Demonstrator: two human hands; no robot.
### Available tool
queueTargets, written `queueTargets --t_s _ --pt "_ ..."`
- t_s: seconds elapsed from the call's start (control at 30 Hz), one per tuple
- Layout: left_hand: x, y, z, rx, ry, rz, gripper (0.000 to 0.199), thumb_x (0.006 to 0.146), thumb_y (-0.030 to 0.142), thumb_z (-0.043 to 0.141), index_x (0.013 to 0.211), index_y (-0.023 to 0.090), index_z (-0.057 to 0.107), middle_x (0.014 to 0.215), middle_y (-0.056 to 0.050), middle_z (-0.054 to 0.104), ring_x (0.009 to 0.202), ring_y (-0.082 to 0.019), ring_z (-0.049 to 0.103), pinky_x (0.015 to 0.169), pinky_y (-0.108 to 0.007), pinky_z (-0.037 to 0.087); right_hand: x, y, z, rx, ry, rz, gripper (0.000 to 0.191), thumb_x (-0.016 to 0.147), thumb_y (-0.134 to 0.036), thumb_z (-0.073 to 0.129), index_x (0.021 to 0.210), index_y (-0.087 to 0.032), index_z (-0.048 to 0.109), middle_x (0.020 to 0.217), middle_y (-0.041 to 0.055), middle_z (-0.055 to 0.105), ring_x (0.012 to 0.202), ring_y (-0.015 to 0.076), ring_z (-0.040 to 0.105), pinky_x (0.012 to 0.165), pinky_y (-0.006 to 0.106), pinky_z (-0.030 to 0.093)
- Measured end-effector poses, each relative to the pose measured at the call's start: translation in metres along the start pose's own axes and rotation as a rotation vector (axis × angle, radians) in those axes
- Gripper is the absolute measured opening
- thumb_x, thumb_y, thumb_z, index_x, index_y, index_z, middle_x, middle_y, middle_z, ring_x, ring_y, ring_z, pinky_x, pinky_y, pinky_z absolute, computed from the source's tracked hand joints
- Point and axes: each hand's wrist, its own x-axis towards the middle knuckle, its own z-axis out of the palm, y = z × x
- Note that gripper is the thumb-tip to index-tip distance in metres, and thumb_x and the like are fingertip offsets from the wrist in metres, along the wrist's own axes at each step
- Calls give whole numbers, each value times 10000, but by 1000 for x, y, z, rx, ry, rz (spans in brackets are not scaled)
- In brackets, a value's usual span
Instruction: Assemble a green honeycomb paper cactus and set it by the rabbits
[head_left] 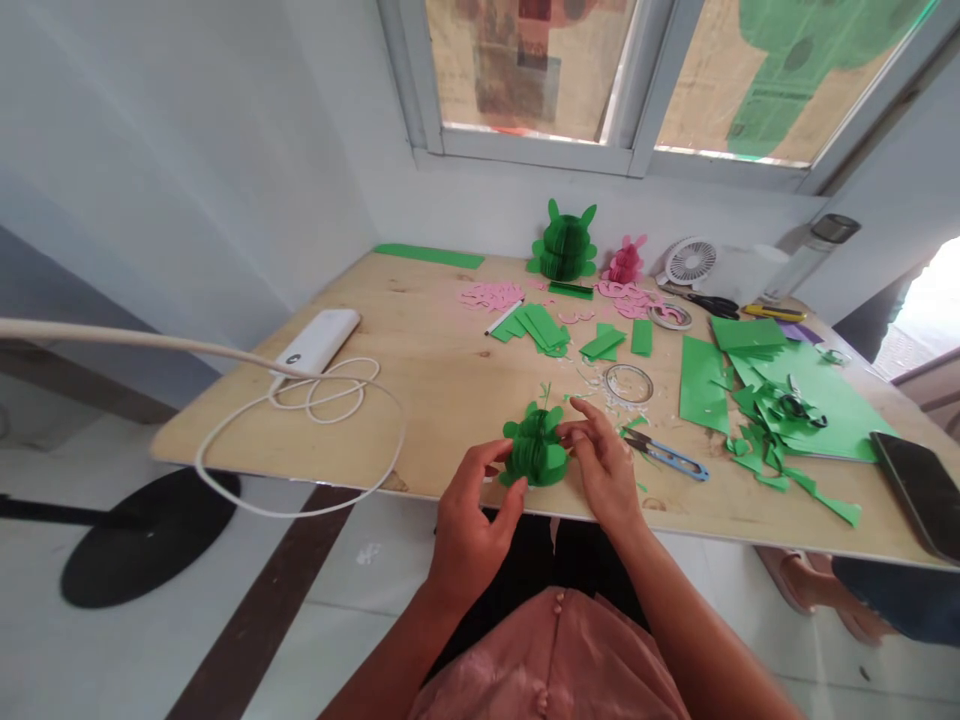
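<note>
A small green layered-paper animal figure (535, 447) with round ears and paws stands near the table's front edge. My left hand (472, 510) is at its left side, thumb and fingers apart and curved, fingertips at or against the paper. On the other side, my right hand (604, 465) has its fingers spread, the tips close to the figure's right edge; whether they touch it I cannot tell. Right of that hand lie blue thread snips (667, 455). Behind it is a roll of tape (628, 384) among white scraps.
Toward the wall stand a larger green paper figure (565, 245), a pink one (625, 260) and a white fan (690, 262). Green sheets (847, 405), offcuts and a phone (919, 490) lie at right. A white power bank (319, 343) with a looping cable is at left.
</note>
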Motion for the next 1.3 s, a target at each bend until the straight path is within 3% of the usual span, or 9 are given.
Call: queueTargets --t_s 0.23,0.33,0.57,0.73,0.87,1.07,1.17,1.3 --pt "10 2 -2 -186 39 -265 712 613 247 801 1264 272 512 1223 -89 597 1102 -261 571 887 -357 454 -5 -24 23 -25 -67 -104 418 940 -239 400 1355 -225 450 1016 61 714 921 179 674 822 329 533" --pt "16 0 -1 -180 69 -312 819 576 231 818 1315 279 467 1213 -89 595 1169 -278 543 933 -379 436 -6 -30 33 -20 -67 -114 412 941 -247 406 1349 -217 451 1015 66 706 924 183 669 846 337 524" --pt "27 -10 -4 -150 115 -295 712 703 241 725 1343 280 415 1164 -68 589 1032 -211 595 871 -342 471 -7 -41 39 12 -61 -169 409 944 -258 416 1350 -218 442 1039 67 691 957 183 652 884 350 503" --pt "36 -18 -13 -430 272 -398 712 663 222 755 1299 258 438 1080 -57 600 943 -172 618 778 -282 505 -5 -37 31 -1 81 -150 382 950 -267 411 1326 -219 463 1061 77 684 1004 194 635 875 356 490" --pt "43 -18 -22 -682 373 -524 662 642 229 782 1237 245 494 983 -22 629 888 -140 627 741 -244 501 -5 -25 31 4 107 -76 402 941 -286 430 1338 -227 453 1151 97 656 1074 211 606 897 387 471" --pt "41 -12 -27 -1047 273 -666 499 695 258 764 1149 278 556 948 -5 667 834 -151 651 716 -284 521 -5 -22 45 160 83 39 529 916 -318 479 1422 -246 342 1284 127 576 1201 233 538 926 424 471" --pt "38 -10 -23 -1116 204 -670 421 746 297 723 1137 276 569 1051 -32 679 942 -184 656 769 -312 523 -7 -26 51 260 58 44 594 913 -325 495 1459 -258 271 1263 126 581 1165 229 563 917 417 489" --pt "35 -8 -18 -1164 172 -667 475 727 256 740 1168 282 564 1105 -21 673 958 -172 653 778 -292 515 -9 -31 55 358 17 44 669 908 -324 519 1490 -282 194 1282 122 565 1032 202 621 890 400 517"
